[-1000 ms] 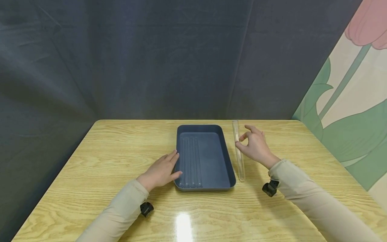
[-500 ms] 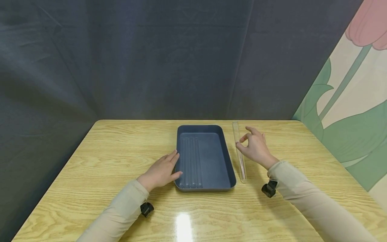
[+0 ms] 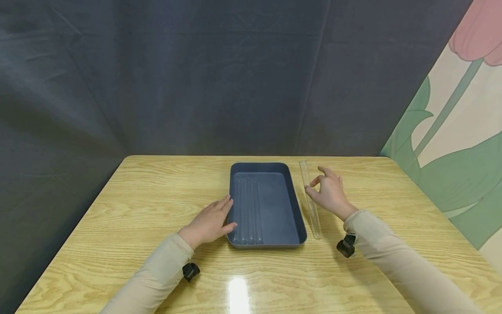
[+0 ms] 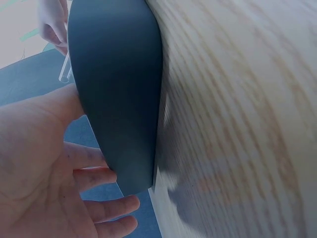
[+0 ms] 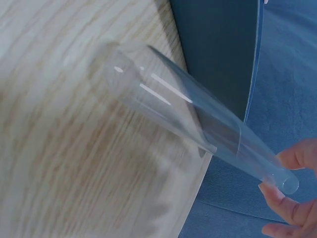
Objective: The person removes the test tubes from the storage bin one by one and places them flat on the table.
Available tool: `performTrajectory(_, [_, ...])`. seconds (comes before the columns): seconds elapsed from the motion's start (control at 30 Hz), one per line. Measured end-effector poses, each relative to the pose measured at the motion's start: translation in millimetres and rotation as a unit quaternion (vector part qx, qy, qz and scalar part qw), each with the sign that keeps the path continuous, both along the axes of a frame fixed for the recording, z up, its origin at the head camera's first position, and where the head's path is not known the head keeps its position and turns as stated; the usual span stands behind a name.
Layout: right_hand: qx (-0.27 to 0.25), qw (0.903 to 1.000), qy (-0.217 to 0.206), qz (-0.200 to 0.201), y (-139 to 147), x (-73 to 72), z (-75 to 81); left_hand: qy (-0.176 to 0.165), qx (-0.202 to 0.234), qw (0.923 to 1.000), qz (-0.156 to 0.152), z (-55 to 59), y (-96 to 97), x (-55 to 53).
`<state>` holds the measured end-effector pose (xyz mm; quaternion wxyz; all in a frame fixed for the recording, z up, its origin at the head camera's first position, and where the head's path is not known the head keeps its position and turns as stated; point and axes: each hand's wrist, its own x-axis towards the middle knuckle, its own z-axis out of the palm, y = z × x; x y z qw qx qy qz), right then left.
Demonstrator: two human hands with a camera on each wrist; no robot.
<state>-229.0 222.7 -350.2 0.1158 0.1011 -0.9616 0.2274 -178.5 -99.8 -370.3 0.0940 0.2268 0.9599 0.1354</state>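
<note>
Thumb and index finger of my right hand (image 3: 328,192) pinch a clear glass test tube (image 3: 314,218) just right of the dark blue tray (image 3: 280,209). In the right wrist view the tube (image 5: 168,99) slants past the tray's outer wall, rounded end over the wood, fingers near its far end. Several similar test tubes (image 3: 247,213) lie side by side along the tray's left half, rounded ends toward me. My left hand (image 3: 209,221) rests at the tray's left rim. Seen from the left wrist, its fingers extend along the tray wall (image 4: 116,74) without gripping.
The tray stands on a light wood-grain table (image 3: 157,187). A dark cloth (image 3: 219,87) hangs behind the table's far edge and at the left. A wall painted with a flower (image 3: 451,174) is on the right.
My right hand and the pinched test tube have shifted slightly toward me, and the tube slants a little more. The left hand and the tray have stayed in place.
</note>
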Motion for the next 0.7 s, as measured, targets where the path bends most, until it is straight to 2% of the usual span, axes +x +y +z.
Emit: performTrajectory(0.7, [-0.004,0.9997,-0.008,-0.023,-0.3,-5.4,-11.2,-0.001,0.001,1.0,0.001,-0.5,0.0,0.3])
